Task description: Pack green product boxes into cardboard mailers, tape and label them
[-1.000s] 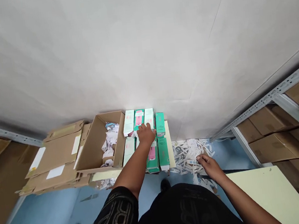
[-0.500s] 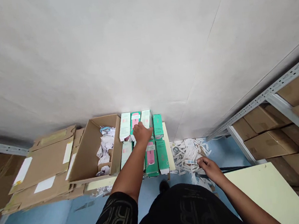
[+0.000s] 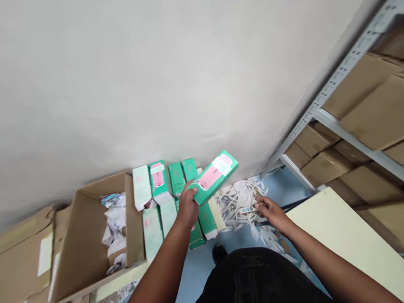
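In the head view, our left hand [image 3: 187,205] grasps a green box [image 3: 215,175] by its lower end, fingers wrapped round it. The box tilts up and away to the right of the hand, clear of the rows of boxes [image 3: 162,191] lying flat just under and left of that hand. Further left stands an open cardboard carton [image 3: 85,247] with crumpled paper [image 3: 113,225] inside. Our right hand [image 3: 269,208] rests on a heap of paper slips [image 3: 237,200], fingers bent; we cannot tell whether it pinches one. Right of it lies a yellow board [image 3: 346,237], with a shelf [image 3: 343,77] beyond.
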The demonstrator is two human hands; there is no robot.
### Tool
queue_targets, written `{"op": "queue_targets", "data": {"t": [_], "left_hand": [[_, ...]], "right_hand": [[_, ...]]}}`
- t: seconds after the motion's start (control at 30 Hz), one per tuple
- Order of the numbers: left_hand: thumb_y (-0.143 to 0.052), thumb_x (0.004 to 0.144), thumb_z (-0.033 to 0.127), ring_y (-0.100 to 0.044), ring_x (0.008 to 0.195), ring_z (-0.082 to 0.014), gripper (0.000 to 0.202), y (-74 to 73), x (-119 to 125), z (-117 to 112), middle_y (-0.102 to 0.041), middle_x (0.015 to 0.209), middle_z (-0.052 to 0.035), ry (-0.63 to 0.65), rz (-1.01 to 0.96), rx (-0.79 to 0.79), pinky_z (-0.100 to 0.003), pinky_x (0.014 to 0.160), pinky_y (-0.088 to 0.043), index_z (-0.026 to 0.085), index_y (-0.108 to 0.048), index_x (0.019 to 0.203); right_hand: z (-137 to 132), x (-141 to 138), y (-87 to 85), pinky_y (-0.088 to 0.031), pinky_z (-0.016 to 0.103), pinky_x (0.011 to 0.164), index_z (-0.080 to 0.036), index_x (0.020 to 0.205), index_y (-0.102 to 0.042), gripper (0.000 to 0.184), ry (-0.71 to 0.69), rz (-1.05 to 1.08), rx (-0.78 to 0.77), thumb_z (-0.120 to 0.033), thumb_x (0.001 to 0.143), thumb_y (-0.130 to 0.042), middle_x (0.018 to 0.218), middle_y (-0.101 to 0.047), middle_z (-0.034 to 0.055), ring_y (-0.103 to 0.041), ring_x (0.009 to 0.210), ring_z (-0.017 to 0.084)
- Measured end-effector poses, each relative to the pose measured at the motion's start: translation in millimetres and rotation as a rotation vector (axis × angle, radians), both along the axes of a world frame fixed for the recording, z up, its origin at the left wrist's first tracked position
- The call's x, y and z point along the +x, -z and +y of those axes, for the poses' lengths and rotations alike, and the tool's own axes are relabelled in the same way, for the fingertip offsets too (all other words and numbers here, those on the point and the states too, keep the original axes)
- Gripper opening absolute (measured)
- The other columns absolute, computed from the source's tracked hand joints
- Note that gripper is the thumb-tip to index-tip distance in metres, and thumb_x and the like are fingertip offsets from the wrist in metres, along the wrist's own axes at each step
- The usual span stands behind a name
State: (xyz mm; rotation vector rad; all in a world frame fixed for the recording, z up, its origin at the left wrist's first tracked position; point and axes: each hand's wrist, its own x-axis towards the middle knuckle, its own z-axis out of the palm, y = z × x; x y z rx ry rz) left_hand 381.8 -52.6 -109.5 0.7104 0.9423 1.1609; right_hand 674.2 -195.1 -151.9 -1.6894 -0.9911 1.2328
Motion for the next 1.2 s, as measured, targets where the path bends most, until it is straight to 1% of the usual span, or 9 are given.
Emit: {"op": "queue_targets", "data": {"t": [0.1,0.27,0.4,0.6,0.7,0.83,1.0,1.1,1.2], "left_hand": [[-0.064,0.068,0.040,-0.072,0.090,-0.0268,0.056,3.3,56,-28,-0.076,0.099,-0.0068,0.226,-0.141,-0.110,-0.037,0.079,-0.056,0.015,-0.066,0.118],[-0.062,0.071,0.041,-0.072,0.102,-0.0332,0.066,7.6,138,-82,-0.077,0.108,-0.0124,0.635,-0.308,-0.302,-0.044,0.088,-0.056,0.013,-0.063,0.131],[-0.058,0.073,0.045,-0.071,0.106,-0.0362,0.072,11.1,198,-125,-0.077,0.113,-0.0152,0.889,-0.348,-0.417,-0.047,0.088,-0.056,0.012,-0.061,0.137],[-0.059,0.085,0.057,-0.071,0.100,-0.0319,0.066,19.6,296,-196,-0.076,0.113,-0.0151,1.031,-0.080,-0.480,-0.043,0.082,-0.056,0.016,-0.060,0.137],[-0.055,0.089,0.068,-0.069,0.097,-0.0279,0.066,25.5,344,-228,-0.073,0.115,-0.0152,1.124,0.143,-0.355,-0.041,0.082,-0.055,0.019,-0.061,0.133],[-0.061,0.085,0.070,-0.064,0.109,-0.0267,0.064,33.8,397,-257,-0.065,0.126,-0.0133,1.153,0.402,0.038,-0.039,0.088,-0.053,0.021,-0.060,0.126],[-0.088,0.066,0.052,-0.062,0.118,-0.0270,0.100,38.6,443,-301,-0.053,0.142,-0.0133,1.298,0.274,0.252,-0.040,0.098,-0.051,0.026,-0.037,0.148],[-0.085,0.070,0.043,-0.065,0.109,-0.0258,0.097,33.6,466,-323,-0.061,0.128,-0.0108,1.210,0.383,0.293,-0.041,0.097,-0.051,0.025,-0.033,0.150],[-0.082,0.070,0.035,-0.061,0.119,-0.0306,0.084,20.3,491,-322,-0.061,0.128,-0.0112,1.084,0.633,0.481,-0.046,0.106,-0.046,0.022,-0.044,0.144]], "right_hand": [[-6,-1,-23.2,-0.056,0.042,0.085,-0.029,0.135,-0.054,0.068,0.030,0.294,0.143,-0.052,0.076,-0.079,0.132,-0.066,0.0096,-0.070,0.099,0.025],[-52,22,-50.3,-0.053,0.049,0.100,-0.026,0.125,-0.062,0.067,0.116,0.431,0.278,-0.051,0.068,-0.088,0.121,-0.072,0.0076,-0.068,0.111,0.030],[-106,67,-54.6,-0.045,0.054,0.111,-0.026,0.128,-0.064,0.075,0.294,0.441,0.329,-0.050,0.063,-0.092,0.121,-0.074,0.0080,-0.066,0.118,0.033],[-199,155,-45.5,-0.046,0.056,0.110,-0.027,0.130,-0.065,0.076,0.522,0.409,0.366,-0.048,0.063,-0.092,0.120,-0.075,0.0072,-0.066,0.119,0.034],[-248,201,-35.6,-0.048,0.054,0.109,-0.025,0.121,-0.069,0.066,0.607,0.342,0.368,-0.044,0.062,-0.093,0.119,-0.075,0.0068,-0.066,0.117,0.033],[-305,252,-21.1,-0.052,0.052,0.102,-0.024,0.108,-0.072,0.059,0.736,0.309,0.319,-0.039,0.056,-0.096,0.110,-0.077,0.0061,-0.069,0.106,0.032],[-342,284,-4.2,-0.058,0.048,0.091,-0.024,0.116,-0.066,0.054,0.917,0.604,0.349,-0.049,0.072,-0.085,0.115,-0.076,0.0082,-0.071,0.106,0.032],[-348,289,13.7,-0.059,0.049,0.087,-0.022,0.113,-0.065,0.053,0.888,0.799,0.296,-0.063,0.080,-0.071,0.109,-0.076,0.0122,-0.072,0.102,0.032],[-356,291,38.6,-0.059,0.046,0.080,-0.021,0.106,-0.065,0.058,0.812,0.797,0.099,-0.074,0.084,-0.058,0.106,-0.074,0.0144,-0.073,0.092,0.029]]}}
